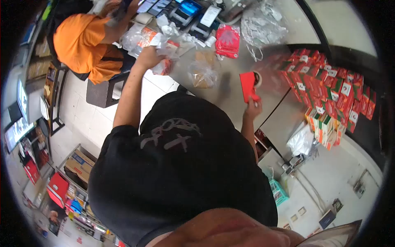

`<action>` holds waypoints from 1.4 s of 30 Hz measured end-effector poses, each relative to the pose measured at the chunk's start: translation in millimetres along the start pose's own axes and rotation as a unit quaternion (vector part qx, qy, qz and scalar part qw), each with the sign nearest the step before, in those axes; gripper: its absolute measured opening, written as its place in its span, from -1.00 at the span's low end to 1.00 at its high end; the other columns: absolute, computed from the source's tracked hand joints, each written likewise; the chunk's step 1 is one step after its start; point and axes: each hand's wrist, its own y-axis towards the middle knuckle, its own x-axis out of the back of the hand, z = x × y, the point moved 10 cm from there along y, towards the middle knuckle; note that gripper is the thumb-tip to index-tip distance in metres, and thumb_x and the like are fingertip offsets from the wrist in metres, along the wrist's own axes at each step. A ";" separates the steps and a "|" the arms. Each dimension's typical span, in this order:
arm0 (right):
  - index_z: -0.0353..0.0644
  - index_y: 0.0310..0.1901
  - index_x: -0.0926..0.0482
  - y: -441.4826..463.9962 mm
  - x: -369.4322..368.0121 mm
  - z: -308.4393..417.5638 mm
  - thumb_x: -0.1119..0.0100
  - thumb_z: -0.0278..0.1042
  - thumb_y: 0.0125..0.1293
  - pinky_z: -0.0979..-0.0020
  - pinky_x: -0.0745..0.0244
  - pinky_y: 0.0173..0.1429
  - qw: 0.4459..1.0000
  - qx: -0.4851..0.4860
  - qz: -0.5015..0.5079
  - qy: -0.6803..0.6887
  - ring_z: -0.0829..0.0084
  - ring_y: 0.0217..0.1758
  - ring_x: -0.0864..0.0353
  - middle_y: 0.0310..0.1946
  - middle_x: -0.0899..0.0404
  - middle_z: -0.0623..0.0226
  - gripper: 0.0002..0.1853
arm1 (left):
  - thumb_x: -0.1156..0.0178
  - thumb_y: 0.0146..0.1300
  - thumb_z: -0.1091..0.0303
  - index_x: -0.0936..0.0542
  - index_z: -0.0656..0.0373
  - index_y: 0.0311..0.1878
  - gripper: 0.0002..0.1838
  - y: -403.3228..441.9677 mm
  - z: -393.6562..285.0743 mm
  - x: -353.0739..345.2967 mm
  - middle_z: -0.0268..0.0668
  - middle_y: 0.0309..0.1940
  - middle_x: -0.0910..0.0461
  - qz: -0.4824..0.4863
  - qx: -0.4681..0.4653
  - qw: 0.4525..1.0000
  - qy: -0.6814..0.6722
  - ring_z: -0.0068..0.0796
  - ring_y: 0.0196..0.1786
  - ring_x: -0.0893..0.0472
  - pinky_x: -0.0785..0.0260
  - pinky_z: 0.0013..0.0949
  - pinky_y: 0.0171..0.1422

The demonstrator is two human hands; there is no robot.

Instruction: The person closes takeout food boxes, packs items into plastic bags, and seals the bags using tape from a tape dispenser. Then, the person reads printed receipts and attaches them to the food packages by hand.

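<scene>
My left hand is closed on a clear plastic bag with something orange-red in it, at the table's left edge. A small white paper lies by its fingertips. My right hand grips the handle of a red tape dispenser, held over the metal table. A tan roll of tape sits on the dispenser. Between my hands lies a brown box in clear plastic. Beyond it is a pink-red packet with a glove picture.
Many red boxes are stacked on the right. Clear plastic bags are heaped at the back, beside label printers. A person in an orange shirt sits at the left, hands near the table. A dark stool stands below.
</scene>
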 end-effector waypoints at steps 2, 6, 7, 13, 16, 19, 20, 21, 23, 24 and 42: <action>-0.32 -0.21 -0.71 13.1 -27.8 -2.9 -0.51 -0.39 0.17 0.34 -0.56 -0.02 0.990 0.084 0.011 -0.116 0.35 -0.17 -0.66 -0.24 -0.67 0.25 -0.77 | -0.53 0.04 0.12 -0.61 0.27 0.17 -0.35 -0.1 3.3 0.4 0.11 0.04 -0.68 0.030 -0.038 0.998 0.026 0.04 0.14 -0.67 -0.50 -0.10 0.22; -0.34 -0.14 -0.71 17.5 -49.7 -42.8 -0.62 -0.20 0.01 0.27 -0.58 0.03 0.972 0.103 0.011 -0.210 0.19 -0.10 -0.69 -0.12 -0.68 0.09 -0.54 | -0.51 0.04 0.18 -0.66 0.29 0.10 -0.43 -5.8 8.9 35.1 0.07 0.04 -0.70 0.074 -0.027 0.990 0.117 0.02 0.14 -0.68 -0.49 -0.13 0.26; -0.33 -0.12 -0.71 15.1 -48.3 -66.0 -0.64 -0.17 -0.02 0.24 -0.58 0.05 0.964 0.137 0.005 -0.227 0.16 -0.08 -0.69 -0.11 -0.68 0.07 -0.50 | -0.50 0.06 0.20 -0.67 0.29 0.09 -0.46 -13.3 3.7 51.9 0.06 0.04 -0.70 0.067 -0.018 0.991 0.116 0.04 0.13 -0.68 -0.49 -0.14 0.26; -0.29 -0.03 -0.68 -4.1 -33.9 -83.2 -0.63 -0.06 -0.01 0.13 -0.55 0.12 0.954 0.118 -0.017 -0.276 0.07 -0.06 -0.69 -0.15 -0.69 0.04 -0.42 | -0.26 0.37 0.53 -0.71 0.28 -0.02 -0.84 -56.1 -108.6 93.6 -0.40 -0.16 -0.71 0.024 -0.100 0.977 -0.188 -0.66 -0.12 -0.58 -0.44 -0.50 0.01; -0.23 -0.03 -0.68 16.4 -33.1 -95.7 -0.56 0.03 0.10 0.18 -0.55 -0.11 0.963 0.007 0.053 -0.265 0.21 -0.25 -0.65 -0.32 -0.64 0.15 -0.45 | -0.25 0.38 0.53 -0.68 0.24 0.07 -0.77 -70.4 -202.3 23.3 -0.33 -0.09 -0.71 0.160 -0.236 0.938 -0.196 -0.59 -0.06 -0.62 -0.48 -0.48 0.00; -0.13 -0.03 -0.70 29.0 -35.5 -124.6 -0.44 0.02 0.24 0.34 -0.37 -0.45 0.929 -0.285 0.184 -0.151 0.46 -0.53 -0.45 -0.51 -0.47 0.36 -0.57 | -0.23 0.32 0.48 -0.52 0.11 0.34 -0.50 -73.6 -267.5 -98.9 -0.07 0.16 -0.64 0.284 -0.276 0.903 -0.168 -0.24 0.20 -0.63 -0.48 -0.18 0.27; -0.09 -0.03 -0.71 21.2 -37.5 -134.1 -0.40 0.01 0.29 0.40 -0.28 -0.56 0.887 -0.396 0.219 -0.090 0.55 -0.63 -0.36 -0.57 -0.41 0.44 -0.62 | -0.25 0.27 0.45 -0.40 0.05 0.45 -0.36 -71.3 -275.1 -155.3 0.04 0.18 -0.61 0.311 -0.339 0.879 -0.123 -0.08 0.22 -0.63 -0.47 -0.11 0.31; -0.08 -0.02 -0.71 24.1 -37.6 -136.0 -0.36 -0.06 0.32 0.44 -0.18 -0.59 0.876 -0.405 0.250 -0.081 0.60 -0.66 -0.27 -0.59 -0.36 0.49 -0.68 | -0.26 0.24 0.44 -0.29 0.06 0.51 -0.26 -71.3 -278.4 -203.9 0.09 0.19 -0.59 0.369 -0.315 0.873 -0.051 -0.01 0.22 -0.63 -0.47 -0.09 0.32; -0.04 -0.02 -0.71 19.5 -35.0 -139.9 -0.30 -0.19 0.37 0.52 0.03 -0.66 0.849 -0.424 0.309 -0.063 0.70 -0.71 -0.10 -0.63 -0.25 0.58 -0.77 | -0.25 0.19 0.43 -0.09 0.04 0.59 -0.10 -67.2 -264.4 -302.7 0.14 0.05 -0.62 0.419 -0.288 0.859 0.060 0.07 0.10 -0.66 -0.51 -0.01 0.16; -0.05 0.00 -0.71 17.8 -32.1 -143.1 -0.26 -0.23 0.39 0.52 0.01 -0.65 0.844 -0.440 0.303 -0.041 0.69 -0.71 -0.12 -0.64 -0.25 0.58 -0.78 | -0.24 0.16 0.43 -0.02 0.00 0.62 -0.04 -59.6 -249.9 -349.7 0.13 -0.10 -0.68 0.410 -0.289 0.859 0.098 0.09 -0.02 -0.70 -0.56 0.05 -0.01; -0.14 -0.22 -0.78 3.5 -30.7 -170.7 -0.42 -0.07 0.28 0.33 -0.38 -0.48 0.781 0.036 0.324 -0.533 0.50 -0.52 -0.61 -0.53 -0.62 0.42 -0.71 | -0.23 0.22 0.40 -0.21 0.20 0.55 -0.20 -34.7 -220.9 -459.4 0.07 -0.06 -0.69 0.386 -0.342 0.838 0.178 0.01 0.00 -0.71 -0.57 -0.01 0.03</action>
